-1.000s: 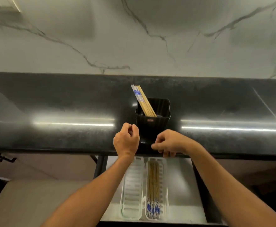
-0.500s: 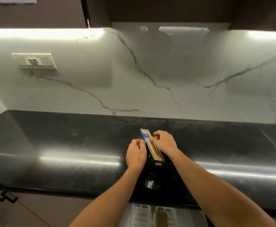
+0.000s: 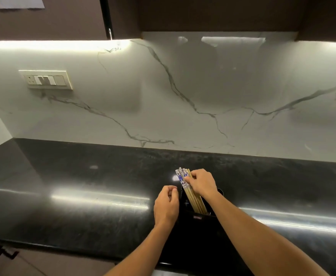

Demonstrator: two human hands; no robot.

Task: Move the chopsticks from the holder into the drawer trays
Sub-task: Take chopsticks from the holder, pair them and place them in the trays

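Observation:
A black holder [image 3: 198, 221] stands on the black countertop [image 3: 83, 186] near its front edge. Several wooden chopsticks [image 3: 193, 198] with blue-and-white patterned tops lean out of it toward the upper left. My right hand [image 3: 201, 183] is closed around the upper part of the chopstick bundle, fingertips on the patterned ends. My left hand [image 3: 166, 205] hovers just left of the holder, fingers loosely curled and holding nothing. The drawer and its trays are out of view below the frame.
A white marble backsplash [image 3: 183, 96] rises behind the counter, with a switch plate [image 3: 46, 80] at the left. Dark upper cabinets [image 3: 203, 14] hang above. A drawer handle [image 3: 1, 253] shows at bottom left.
The view has tilted up, so the drawer trays have dropped out of sight. My right hand has reached onto the chopstick tops and gripped them; my left hand has drawn back to the left.

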